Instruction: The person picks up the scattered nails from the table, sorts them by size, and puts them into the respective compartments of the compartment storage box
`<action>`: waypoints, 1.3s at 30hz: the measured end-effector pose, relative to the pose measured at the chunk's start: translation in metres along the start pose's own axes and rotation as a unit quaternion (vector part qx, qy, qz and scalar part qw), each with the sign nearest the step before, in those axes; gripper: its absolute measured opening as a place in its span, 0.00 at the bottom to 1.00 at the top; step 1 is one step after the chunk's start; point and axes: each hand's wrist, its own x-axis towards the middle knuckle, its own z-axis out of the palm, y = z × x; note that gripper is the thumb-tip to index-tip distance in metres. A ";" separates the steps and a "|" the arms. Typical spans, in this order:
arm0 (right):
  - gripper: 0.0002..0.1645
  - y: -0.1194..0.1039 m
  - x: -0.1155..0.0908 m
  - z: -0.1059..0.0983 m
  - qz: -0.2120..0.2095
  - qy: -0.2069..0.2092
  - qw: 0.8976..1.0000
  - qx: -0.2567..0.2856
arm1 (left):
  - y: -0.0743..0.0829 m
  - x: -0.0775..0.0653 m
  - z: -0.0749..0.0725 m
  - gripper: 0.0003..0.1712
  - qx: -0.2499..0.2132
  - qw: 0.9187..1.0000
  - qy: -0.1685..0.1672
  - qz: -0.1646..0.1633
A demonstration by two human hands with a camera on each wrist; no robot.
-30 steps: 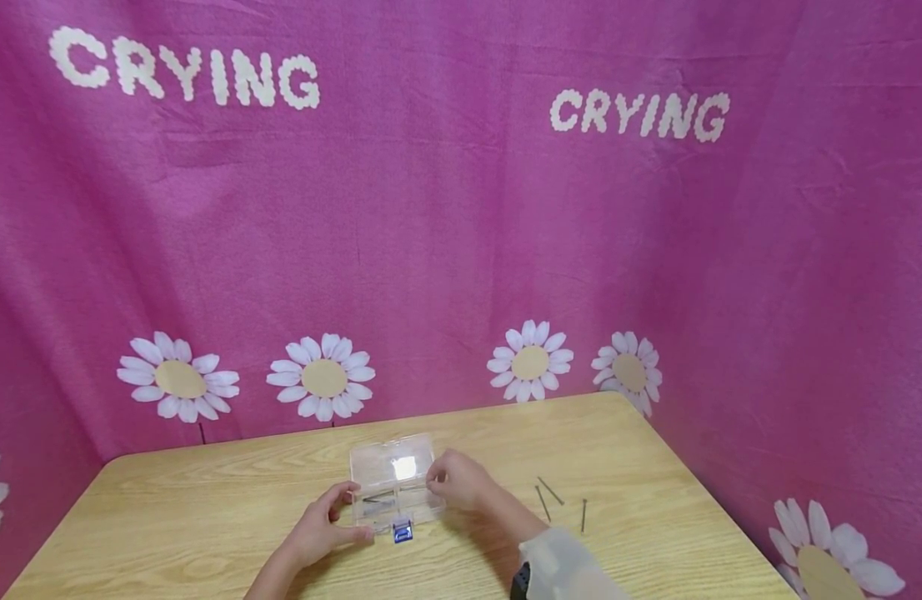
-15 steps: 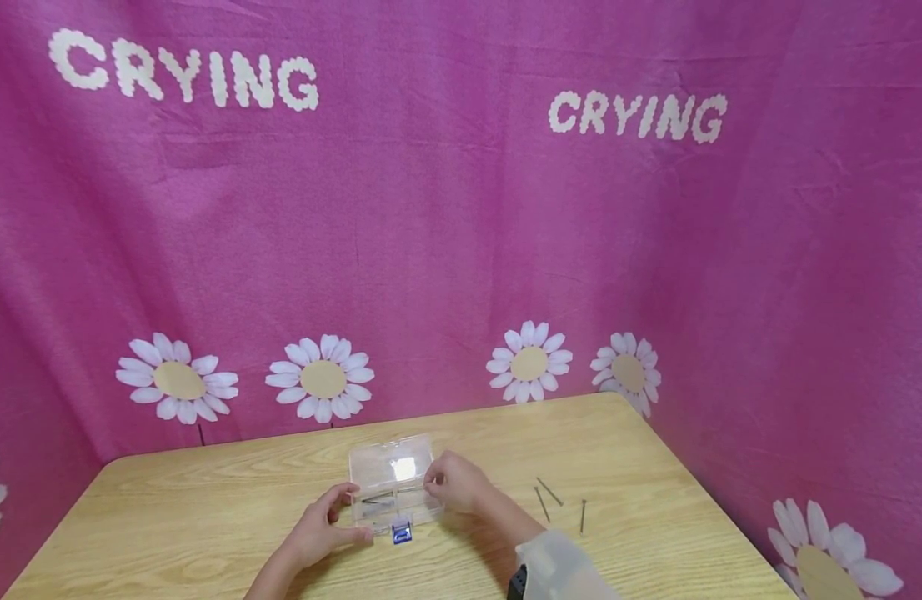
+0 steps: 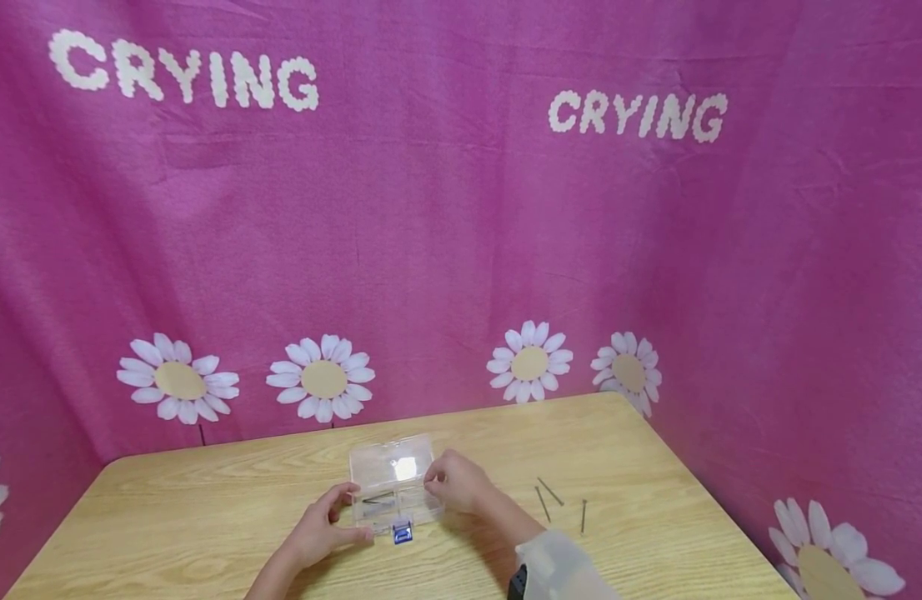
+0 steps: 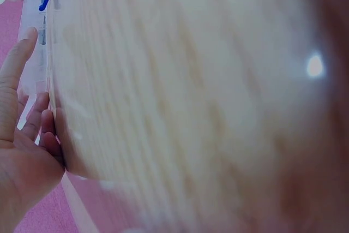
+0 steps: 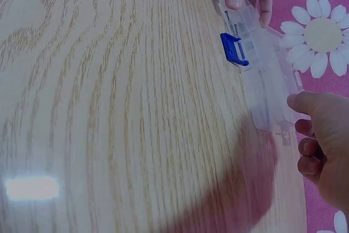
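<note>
A clear plastic compartment box [image 3: 416, 502] stands on the table with its lid [image 3: 373, 463] raised at the back and its blue latch [image 3: 403, 532] hanging at the front. My left hand [image 3: 322, 529] grips the box's left end, thumb along the front and fingers round the side. Dark, thin screws or nails [image 3: 378, 497] lie in a left compartment. At the right end, my right hand [image 3: 464, 483] has curled fingers; in the right wrist view its thumb tip [image 5: 295, 102] is right at the box's far edge. I cannot tell whether it pinches anything.
Three long, thin metal screws or nails [image 3: 583, 516] lie on the wooden table [image 3: 656, 533], right of my right forearm. A pink curtain [image 3: 431, 250] with daisies and lettering encloses the table's back and sides. A dark watch [image 3: 517, 582] shows at my right sleeve.
Almost nothing moves: both hands stay at the box, and the right sleeve shifts slightly left. The loose screws or nails and the box lie as before.
</note>
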 end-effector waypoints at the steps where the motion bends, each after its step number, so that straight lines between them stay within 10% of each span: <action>1: 0.07 0.000 0.000 0.000 0.003 0.000 1.000 0.001 | 0.000 0.000 0.000 0.39 0.000 1.000 0.001 0.000; 23: 0.11 0.034 -0.016 -0.027 0.082 -0.007 0.994 0.067 | 0.001 0.001 0.000 0.39 0.011 1.000 -0.005 -0.003; 39: 0.07 0.079 -0.043 -0.051 0.113 0.062 0.990 0.064 | 0.005 -0.002 -0.001 0.38 -0.004 1.000 -0.005 0.002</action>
